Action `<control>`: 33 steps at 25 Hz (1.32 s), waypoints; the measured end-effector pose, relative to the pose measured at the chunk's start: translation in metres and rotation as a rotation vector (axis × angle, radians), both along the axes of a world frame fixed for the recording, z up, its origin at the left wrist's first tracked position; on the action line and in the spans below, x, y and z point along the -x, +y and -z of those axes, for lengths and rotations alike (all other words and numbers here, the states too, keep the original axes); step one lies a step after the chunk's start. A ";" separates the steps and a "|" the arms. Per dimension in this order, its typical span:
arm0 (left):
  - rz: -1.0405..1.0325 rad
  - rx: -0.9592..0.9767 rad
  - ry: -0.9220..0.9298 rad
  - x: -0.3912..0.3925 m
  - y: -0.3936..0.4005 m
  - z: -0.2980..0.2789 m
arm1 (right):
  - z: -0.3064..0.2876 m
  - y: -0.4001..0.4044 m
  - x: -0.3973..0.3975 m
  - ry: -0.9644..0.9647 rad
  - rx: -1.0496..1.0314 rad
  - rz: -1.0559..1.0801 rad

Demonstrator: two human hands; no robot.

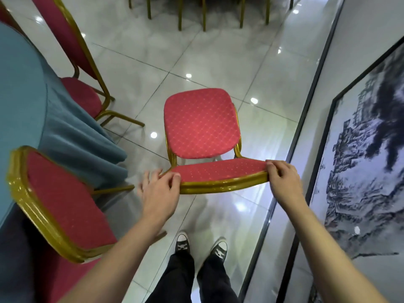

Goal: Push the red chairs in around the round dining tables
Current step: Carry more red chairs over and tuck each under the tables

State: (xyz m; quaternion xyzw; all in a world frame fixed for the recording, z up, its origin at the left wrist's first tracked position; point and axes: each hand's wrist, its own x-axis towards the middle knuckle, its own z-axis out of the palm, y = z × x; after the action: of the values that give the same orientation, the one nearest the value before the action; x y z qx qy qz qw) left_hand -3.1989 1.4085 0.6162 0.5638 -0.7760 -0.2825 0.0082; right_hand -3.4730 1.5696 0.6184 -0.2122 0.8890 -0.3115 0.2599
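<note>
Seen from the head camera, a red chair point(202, 125) with a gold frame stands out on the tiled floor point(218, 62), well apart from the round dining table's surface point(19, 84), which is draped in a blue cloth at the left. The right hand point(283, 180) grips the right end of the chair's backrest, fingers point(273, 166) curled over the top edge. The left hand point(158, 189) is at the left end, thumb and forefinger pinching the corner while the other fingers look spread and blurred, so that hold seems loose. Two more red chairs sit at the table: a near chair point(63, 204) by the left forearm and a far chair point(76, 68) beyond it. A framed ink painting point(360, 160) leans along the wall at right. The gap between the neighbours looks narrow, so swinging the chair left could knock its legs against theirs or drag the cloth. With the left hold weak, the chair could twist, and its right side could scrape the picture frame.
</note>
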 end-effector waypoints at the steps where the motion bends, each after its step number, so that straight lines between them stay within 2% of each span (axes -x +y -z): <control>1: 0.084 0.077 0.004 0.010 -0.012 -0.004 | -0.002 -0.012 0.004 0.077 0.020 -0.036; 3: 0.147 0.094 0.101 0.027 -0.037 -0.009 | -0.005 -0.040 0.017 0.126 0.111 -0.141; 8: -0.003 0.123 0.231 0.052 -0.084 -0.004 | -0.003 -0.091 0.049 0.101 0.234 -0.274; 13: -0.049 0.101 0.239 0.069 -0.113 -0.005 | 0.005 -0.118 0.068 0.043 0.225 -0.229; 21: -0.089 0.098 0.228 0.082 -0.136 -0.006 | 0.000 -0.144 0.082 0.082 0.141 -0.276; 25: -0.093 0.091 0.220 0.085 -0.137 -0.009 | -0.001 -0.148 0.081 0.021 0.176 -0.229; 33: -0.147 0.101 0.199 0.089 -0.124 -0.010 | 0.002 -0.143 0.085 0.026 0.265 -0.290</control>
State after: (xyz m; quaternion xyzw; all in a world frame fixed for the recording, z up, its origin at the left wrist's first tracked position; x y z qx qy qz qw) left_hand -3.2875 1.2844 0.6263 0.5872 -0.7412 -0.2962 0.1345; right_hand -3.5583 1.4264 0.6160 -0.3744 0.8036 -0.3825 0.2603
